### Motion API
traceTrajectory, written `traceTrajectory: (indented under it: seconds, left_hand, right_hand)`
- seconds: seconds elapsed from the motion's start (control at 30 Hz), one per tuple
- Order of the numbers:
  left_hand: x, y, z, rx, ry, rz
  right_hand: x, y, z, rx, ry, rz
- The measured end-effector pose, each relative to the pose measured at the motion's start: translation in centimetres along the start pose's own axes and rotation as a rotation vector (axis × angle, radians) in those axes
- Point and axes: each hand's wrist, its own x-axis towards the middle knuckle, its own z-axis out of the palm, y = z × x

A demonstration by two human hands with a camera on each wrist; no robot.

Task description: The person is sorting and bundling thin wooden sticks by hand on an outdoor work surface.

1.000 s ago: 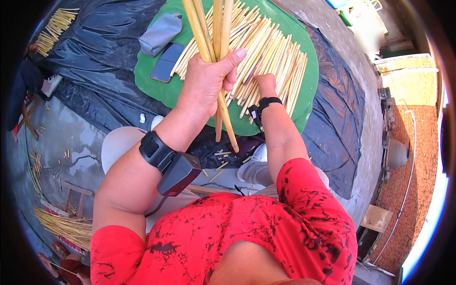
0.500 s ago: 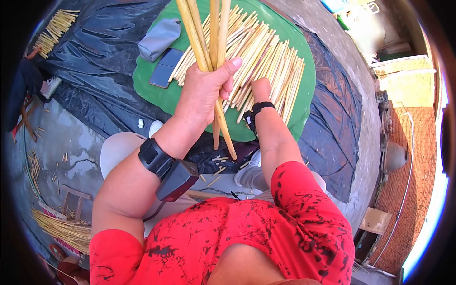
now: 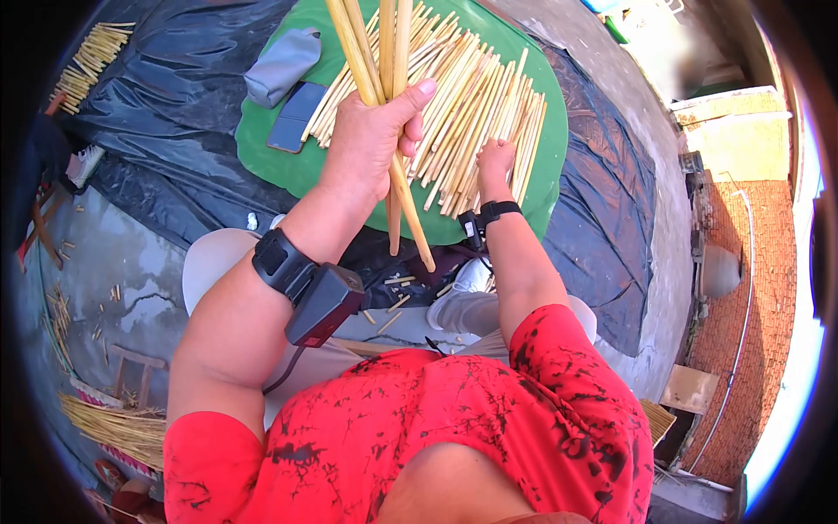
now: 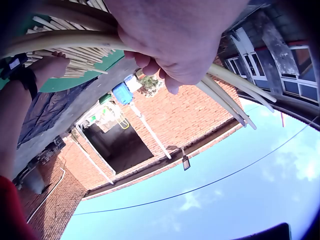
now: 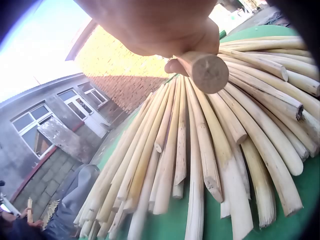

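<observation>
a person's left hand (image 3: 365, 144) curls firmly around several smooth, straw-coloured wooden sticks (image 3: 353, 52), their long, slender shafts splaying above and below the fist, while the right hand (image 3: 496, 159) closes its fingers about a single rod (image 5: 210, 74), its blunt, round-cut end showing pale grain. below and around it, a dense pile (image 3: 471, 96) of similar sticks fans across a flat green mat (image 3: 541, 192), beside a soft grey pouch (image 3: 284, 65). creased, shiny black sheeting (image 3: 175, 113) lies beneath.
</observation>
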Motion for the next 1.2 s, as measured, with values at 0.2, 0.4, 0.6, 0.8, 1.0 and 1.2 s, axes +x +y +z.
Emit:
traceTrajectory:
  seconds: [0.2, 0.4, 0.6, 0.8, 1.0, 1.2]
  left_hand:
    - [1.0, -0.6, -0.6, 0.020, 0.033, 0.053]
    - [1.8, -1.0, -1.9, -0.033, 0.097, 0.099]
    - [1.8, -0.4, -3.7, 0.077, -0.075, 0.131]
    - [1.3, 0.3, -3.2, -0.005, -0.091, 0.125]
    - [0.9, 0.2, -2.5, -0.040, -0.202, 0.248]
    - [0.5, 0.7, -2.2, 0.023, -0.272, 0.297]
  right_hand:
    - [-6.6, -5.5, -1.6, 0.241, -0.279, -0.107]
    - [-18.6, -11.9, -0.7, 0.342, -0.775, -0.418]
    - [-20.7, -11.9, -0.9, 0.353, -0.901, -0.332]
    - [-19.9, -10.9, -0.7, 0.320, -0.799, -0.543]
    - [-21.2, -11.3, -0.7, 0.337, -0.945, -0.466]
    - [-21.9, -11.6, -0.7, 0.173, -1.047, -0.381]
